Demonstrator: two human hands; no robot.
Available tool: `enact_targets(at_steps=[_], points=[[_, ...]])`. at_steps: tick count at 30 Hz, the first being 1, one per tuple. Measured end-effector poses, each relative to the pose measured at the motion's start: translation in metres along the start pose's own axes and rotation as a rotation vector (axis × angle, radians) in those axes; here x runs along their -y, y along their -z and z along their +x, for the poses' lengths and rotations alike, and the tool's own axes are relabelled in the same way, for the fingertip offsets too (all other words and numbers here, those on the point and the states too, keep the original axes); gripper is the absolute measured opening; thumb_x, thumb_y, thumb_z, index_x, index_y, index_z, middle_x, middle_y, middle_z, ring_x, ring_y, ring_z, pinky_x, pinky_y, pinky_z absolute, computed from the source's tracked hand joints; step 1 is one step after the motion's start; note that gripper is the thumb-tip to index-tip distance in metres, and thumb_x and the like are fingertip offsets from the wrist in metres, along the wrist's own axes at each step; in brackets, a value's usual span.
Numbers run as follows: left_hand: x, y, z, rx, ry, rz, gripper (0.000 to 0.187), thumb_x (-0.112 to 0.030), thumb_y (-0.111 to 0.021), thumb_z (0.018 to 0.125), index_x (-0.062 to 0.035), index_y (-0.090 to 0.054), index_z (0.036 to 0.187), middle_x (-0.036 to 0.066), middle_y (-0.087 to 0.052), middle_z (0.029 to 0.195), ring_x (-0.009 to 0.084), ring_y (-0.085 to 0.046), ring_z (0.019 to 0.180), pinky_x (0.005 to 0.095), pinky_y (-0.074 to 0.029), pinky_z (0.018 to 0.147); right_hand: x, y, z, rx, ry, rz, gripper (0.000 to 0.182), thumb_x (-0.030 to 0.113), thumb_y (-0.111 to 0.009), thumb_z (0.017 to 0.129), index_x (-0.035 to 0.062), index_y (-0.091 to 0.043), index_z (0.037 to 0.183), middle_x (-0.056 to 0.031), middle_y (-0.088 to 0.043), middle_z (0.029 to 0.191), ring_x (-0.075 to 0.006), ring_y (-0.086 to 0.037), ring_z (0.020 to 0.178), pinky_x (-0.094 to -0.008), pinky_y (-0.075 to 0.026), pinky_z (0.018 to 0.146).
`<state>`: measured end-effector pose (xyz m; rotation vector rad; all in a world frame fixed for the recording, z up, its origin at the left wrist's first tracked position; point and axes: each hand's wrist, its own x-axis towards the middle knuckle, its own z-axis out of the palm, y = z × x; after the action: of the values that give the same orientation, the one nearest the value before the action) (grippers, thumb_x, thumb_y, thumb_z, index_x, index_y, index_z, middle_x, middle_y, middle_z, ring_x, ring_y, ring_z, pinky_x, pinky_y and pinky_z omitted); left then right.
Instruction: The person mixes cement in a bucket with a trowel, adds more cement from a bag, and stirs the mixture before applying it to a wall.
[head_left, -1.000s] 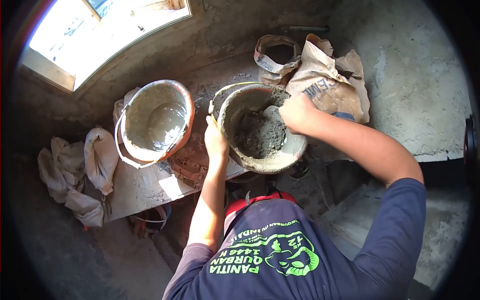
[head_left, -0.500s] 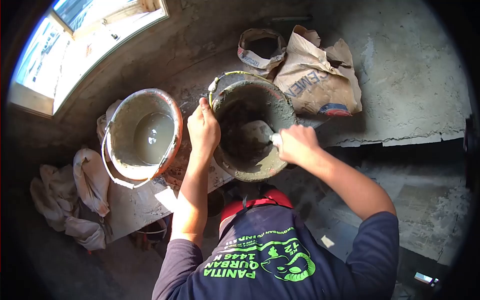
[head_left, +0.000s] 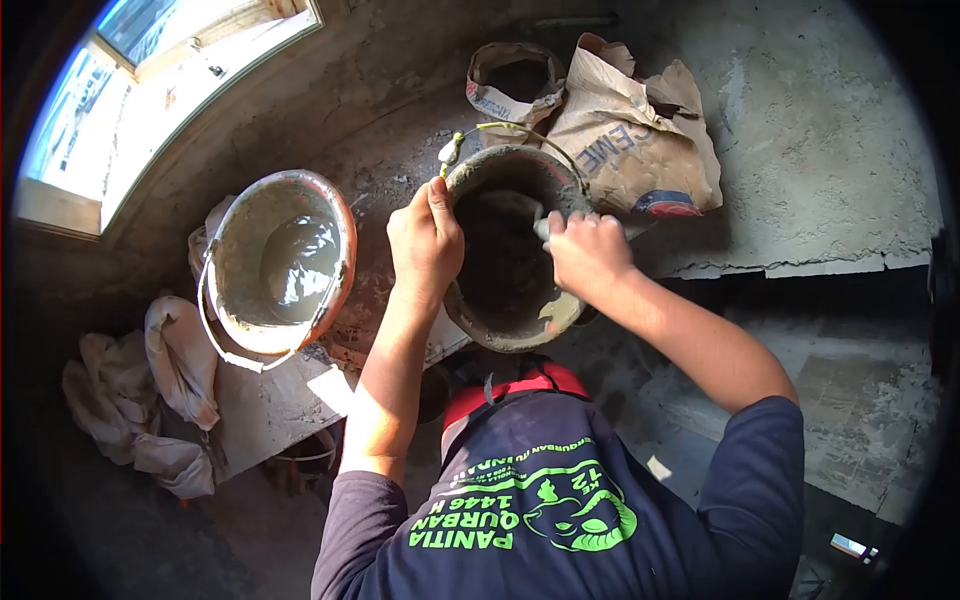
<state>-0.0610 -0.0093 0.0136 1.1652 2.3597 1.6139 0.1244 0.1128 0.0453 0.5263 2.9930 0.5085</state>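
A mortar-caked bucket [head_left: 499, 338] stands in front of me, dark wet mix inside it. My left hand [head_left: 427, 243] is closed on its left rim, thumb up near the wire handle [head_left: 520, 128]. Over the right side of the bucket, my right hand [head_left: 590, 255] grips a trowel [head_left: 541, 226] by its handle. The trowel's blade reaches into the shadowed inside and is mostly hard to make out.
Left of it stands another bucket [head_left: 349, 245] with greyish water. Behind are an open paper cement bag [head_left: 640, 150] and a smaller cut-down bag [head_left: 515, 105]. Pale sacks [head_left: 180, 365] lie at the left. A concrete ledge [head_left: 800, 200] runs right, below a window [head_left: 150, 110].
The bucket has shifted slightly right and up in view, with my left hand on its rim. My right hand has moved up with the trowel, whose blade shows less now.
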Motion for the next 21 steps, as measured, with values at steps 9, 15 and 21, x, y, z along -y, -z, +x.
enact_targets(at_steps=[9, 15, 21], points=[[0.012, 0.002, -0.004, -0.032, 0.173, -0.046, 0.049, -0.031, -0.041, 0.109, 0.003, -0.062, 0.08, 0.02, -0.056, 0.057, 0.0377, -0.058, 0.051, 0.0437, -0.042, 0.052, 0.01, 0.047, -0.067, 0.001, 0.068, 0.042, 0.012, 0.018, -0.063, 0.084, 0.0084, -0.059, 0.091, -0.0065, -0.066, 0.073, -0.0208, -0.068, 0.064, -0.0343, -0.052, 0.057], [-0.008, 0.001, -0.01, -0.025, 0.145, -0.002, 0.049, -0.031, -0.041, 0.109, 0.0013, -0.062, 0.08, 0.019, -0.057, 0.058, 0.0402, -0.061, 0.056, 0.0438, -0.045, 0.055, 0.015, 0.054, -0.055, 0.419, -0.023, 0.444, 0.018, 0.025, -0.069, 0.086, 0.007, -0.068, 0.088, -0.014, -0.07, 0.075, -0.0298, -0.074, 0.073, -0.0438, -0.056, 0.061], [-0.022, -0.006, -0.015, 0.024, 0.099, 0.031, 0.046, -0.03, -0.041, 0.109, 0.0007, -0.062, 0.081, 0.021, -0.058, 0.06, 0.0428, -0.063, 0.06, 0.0454, -0.047, 0.056, -0.026, 0.027, 0.005, 0.335, -0.038, 0.232, 0.018, 0.026, -0.075, 0.076, 0.0078, -0.077, 0.079, -0.0137, -0.074, 0.082, -0.0282, -0.075, 0.082, -0.0392, -0.058, 0.067]])
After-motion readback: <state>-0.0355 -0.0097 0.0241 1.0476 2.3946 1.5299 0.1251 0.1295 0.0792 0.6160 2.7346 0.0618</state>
